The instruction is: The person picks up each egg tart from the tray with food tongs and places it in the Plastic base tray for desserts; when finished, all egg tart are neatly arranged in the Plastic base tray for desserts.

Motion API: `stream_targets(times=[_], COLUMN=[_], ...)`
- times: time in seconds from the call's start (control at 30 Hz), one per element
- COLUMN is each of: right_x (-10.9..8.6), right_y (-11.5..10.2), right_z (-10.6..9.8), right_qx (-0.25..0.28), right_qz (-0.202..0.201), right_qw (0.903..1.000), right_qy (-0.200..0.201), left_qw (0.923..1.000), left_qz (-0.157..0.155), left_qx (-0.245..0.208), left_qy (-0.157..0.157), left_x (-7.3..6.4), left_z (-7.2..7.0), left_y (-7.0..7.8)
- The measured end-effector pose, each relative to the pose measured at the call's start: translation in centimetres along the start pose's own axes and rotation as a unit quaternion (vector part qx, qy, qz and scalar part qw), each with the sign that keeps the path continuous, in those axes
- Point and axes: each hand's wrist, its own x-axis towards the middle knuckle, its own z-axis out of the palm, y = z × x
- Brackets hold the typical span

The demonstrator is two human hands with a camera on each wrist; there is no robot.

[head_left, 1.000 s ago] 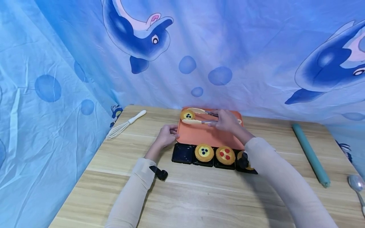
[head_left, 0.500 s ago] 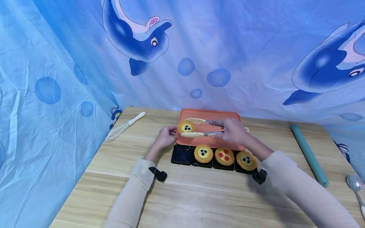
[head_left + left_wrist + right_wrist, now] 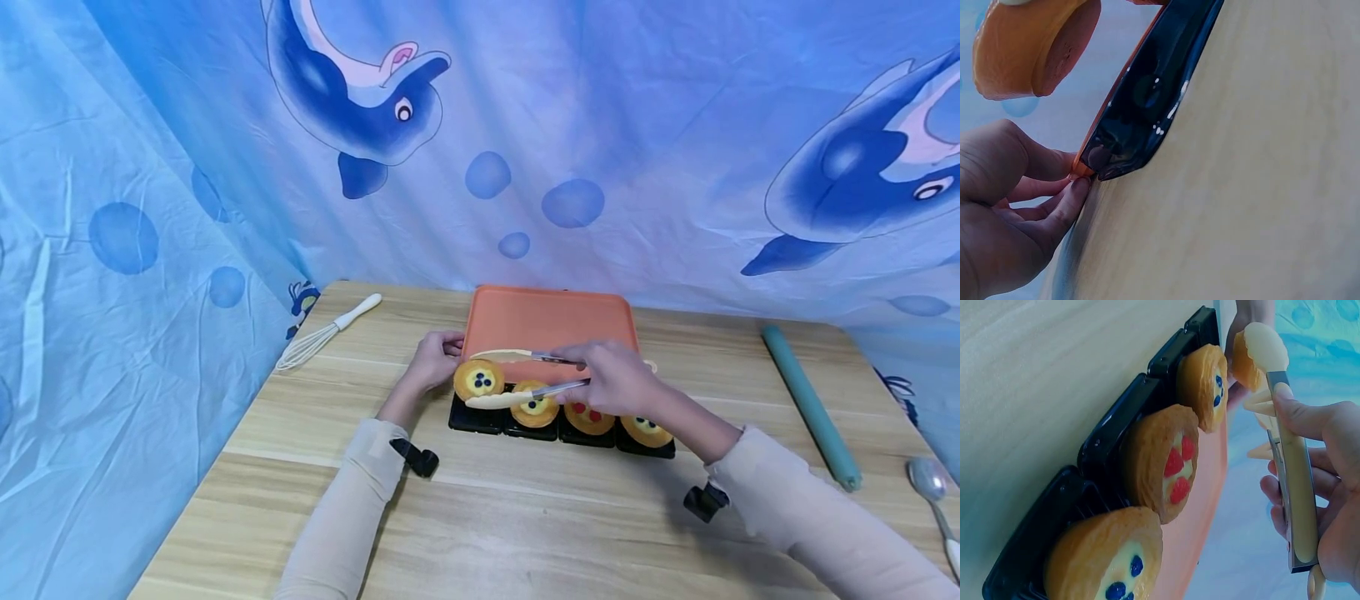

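In the head view my left hand point(image 3: 432, 362) is at the left edge of the orange tray point(image 3: 551, 321); the left wrist view shows thumb and fingers pinching its corner. My right hand point(image 3: 618, 377) grips metal tongs with cream tips point(image 3: 491, 402). Between those tips is a blueberry egg tart point(image 3: 472, 379), held up above the leftmost black compartment point(image 3: 474, 422). From the left wrist, the raised tart point(image 3: 1029, 53) shows its side and base, apart from the black holder point(image 3: 1141, 94). The other compartments hold a blueberry tart point(image 3: 1200, 384), a raspberry tart point(image 3: 1154, 456) and another blueberry tart point(image 3: 1107, 556).
A white-handled whisk point(image 3: 326, 333) lies at the table's left. On the right are a teal rolling pin point(image 3: 810, 404) and a metal spoon point(image 3: 928, 492). A blue dolphin-print curtain point(image 3: 570, 125) hangs behind the wooden table point(image 3: 555, 517).
My right hand has brought the tongs and tart toward me, off the orange tray and over the leftmost black compartment. The left hand stays at the tray's edge.
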Motion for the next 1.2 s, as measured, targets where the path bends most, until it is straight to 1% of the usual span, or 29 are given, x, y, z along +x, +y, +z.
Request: stream_targets(times=[0.2, 0.33, 0.67, 0.87, 1.03, 1.13, 1.2], right_x=[0.0, 0.2, 0.6, 0.8, 0.8, 0.7, 0.5], right_y=[-0.3, -0.5, -1.0, -1.2, -1.1, -1.1, -1.2], right_z=[0.5, 0.7, 0.3, 0.1, 0.2, 0.1, -0.1], right_qx=[0.008, -0.006, -0.012, -0.024, -0.037, -0.032, -0.017], right_qz=[-0.005, 0.003, 0.007, 0.015, 0.013, 0.009, 0.01], right_qw=[0.9998, 0.9993, 0.9978, 0.997, 0.996, 0.9964, 0.9969], right_qy=[-0.02, -0.038, -0.066, -0.073, -0.08, -0.079, -0.076], left_qw=[0.9998, 0.9997, 0.9998, 0.9999, 0.9999, 0.9999, 0.9999], left_qz=[-0.017, -0.023, -0.018, -0.011, -0.011, -0.012, -0.011], left_qx=[0.004, 0.003, 0.002, 0.003, 0.002, 0.003, 0.005], left_qy=[0.003, 0.003, -0.002, 0.0, -0.004, -0.006, -0.005], left_x=[-0.1, 0.0, 0.1, 0.2, 0.1, 0.1, 0.1], left_z=[0.1, 0.2, 0.1, -0.1, -0.1, -0.1, -0.2], left_y=[-0.2, -0.2, 0.0, -0.2, -0.1, -0.1, -0.1])
